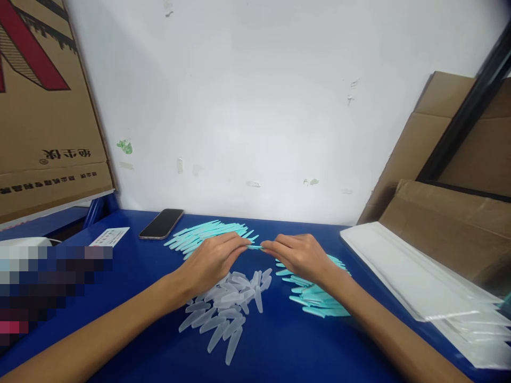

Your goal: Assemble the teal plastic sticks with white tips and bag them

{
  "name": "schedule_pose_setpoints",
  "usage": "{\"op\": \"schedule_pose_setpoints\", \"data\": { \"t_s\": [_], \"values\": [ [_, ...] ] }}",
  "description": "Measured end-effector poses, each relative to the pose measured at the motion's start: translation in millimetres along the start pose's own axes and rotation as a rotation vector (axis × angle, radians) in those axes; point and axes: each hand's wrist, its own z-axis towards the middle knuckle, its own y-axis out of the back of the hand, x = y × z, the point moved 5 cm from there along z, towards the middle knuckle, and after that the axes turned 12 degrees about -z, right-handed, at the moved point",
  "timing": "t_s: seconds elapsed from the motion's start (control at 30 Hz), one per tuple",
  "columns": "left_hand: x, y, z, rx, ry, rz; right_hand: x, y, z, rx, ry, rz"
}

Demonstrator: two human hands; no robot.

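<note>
- The left hand [215, 259] and the right hand [297, 257] meet over the middle of the blue table [279, 351], fingertips pinched together on one slim teal plastic stick [255, 247] held level between them, just above the tabletop.
- Both grips are closed on that stick, one at each end; whether a clear cap is already on it is too small to tell.
- Below the hands lies a loose heap of frosted clear plastic caps [227, 311], elongated and rounded at the tips, scattered toward the near edge.
- Under the right wrist sits a pile of bare teal sticks [315, 300], fanned out untidily.
- Behind the left hand lies a neater row of teal pieces [207, 232], set side by side; these look like the finished ones.
- Judging by the piles, the work seems roughly midway: a good batch is laid out at the back, yet many caps and sticks remain.
- A dark smartphone [161, 223] lies face up near the white wall, a small white card [109, 236] to its left.
- A stack of clear plastic sleeves [423, 282] rests on the right, beside brown cardboard boxes [459, 234].
</note>
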Motion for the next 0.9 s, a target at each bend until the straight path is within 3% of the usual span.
{"op": "schedule_pose_setpoints", "data": {
  "t_s": [0.17, 0.33, 0.5, 0.6, 0.7, 0.8, 0.9],
  "values": [
    [-1.8, -4.7, -2.9, 0.038, -0.003, -0.056, 13.4, 1.6, 0.5, -0.082, 0.046, 0.000],
    [0.7, -8.5, -2.9, 0.109, -0.018, 0.057, 9.7, 1.5, 3.5, -0.008, 0.023, 0.024],
    [10.3, 1.9, 0.3, 0.074, -0.046, 0.330, -18.4, 1.6, 4.9, 0.179, -0.177, 0.012],
    [25.9, 16.7, 0.6, 0.046, 0.050, 0.433, -47.9, -2.1, -2.8, 0.299, -0.383, -0.089],
    [41.4, 29.5, -0.4, 0.034, 0.188, 0.514, -75.9, -14.5, -18.9, 0.505, -0.518, -0.167],
    [50.4, 32.0, -1.4, 0.098, 0.299, 0.604, -92.9, -30.0, -37.7, 0.719, -0.576, -0.051],
    [53.2, 27.8, -2.9, 0.172, 0.338, 0.654, -96.6, -39.4, -49.0, 0.820, -0.598, 0.108]
  ]
}}
